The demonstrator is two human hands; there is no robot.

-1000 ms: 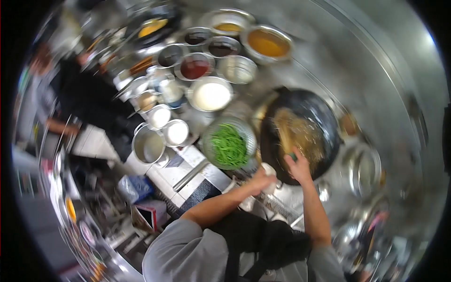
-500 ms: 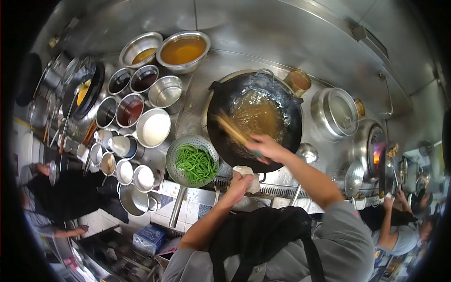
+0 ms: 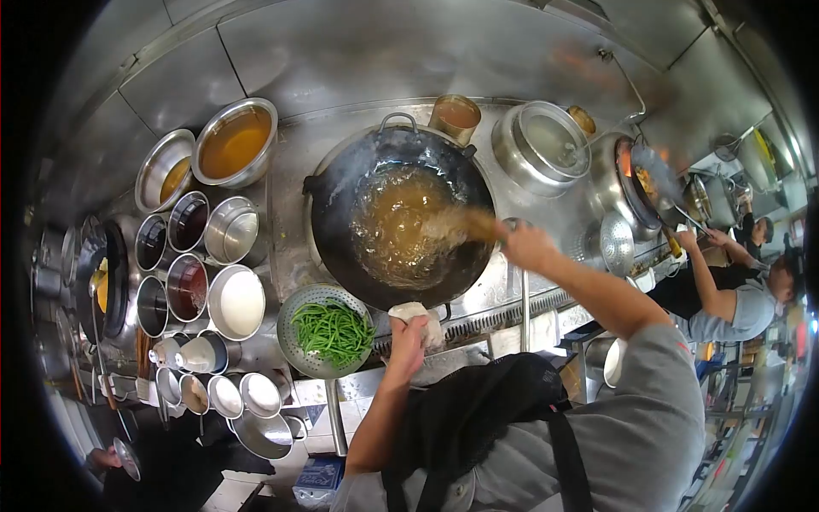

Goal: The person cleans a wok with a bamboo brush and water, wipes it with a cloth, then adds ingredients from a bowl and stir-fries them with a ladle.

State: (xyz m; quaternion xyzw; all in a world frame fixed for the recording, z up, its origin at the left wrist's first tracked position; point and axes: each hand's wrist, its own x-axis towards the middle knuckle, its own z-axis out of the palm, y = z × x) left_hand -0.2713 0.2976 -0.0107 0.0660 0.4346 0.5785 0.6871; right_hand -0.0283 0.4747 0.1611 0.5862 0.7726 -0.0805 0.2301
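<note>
My right hand (image 3: 529, 246) is closed round the handle end of a bamboo wok brush (image 3: 469, 225), blurred by motion, at the right side of a large black wok (image 3: 337, 247). Cloudy brownish water (image 3: 401, 218) swirls and steams in the wok. At the near rim, my left hand (image 3: 408, 346) grips a folded white cloth (image 3: 420, 322) beside the wok's near handle. Just left of that hand, a perforated strainer (image 3: 294, 354) holds green beans (image 3: 333, 333), its handle pointing toward me.
Metal pots of sauces and a white pot (image 3: 237, 301) stand at left, with bowls of amber liquid (image 3: 235, 145) behind. Beyond the wok are a tin can (image 3: 455, 118) and a lidded steel pot (image 3: 542, 149). A ladle (image 3: 520, 226) lies right. A co-worker (image 3: 725, 299) works at another wok, far right.
My right hand has swept the brush from the wok's left side to its right side. My left hand stays on the cloth at the near rim. The whole view has turned rightward.
</note>
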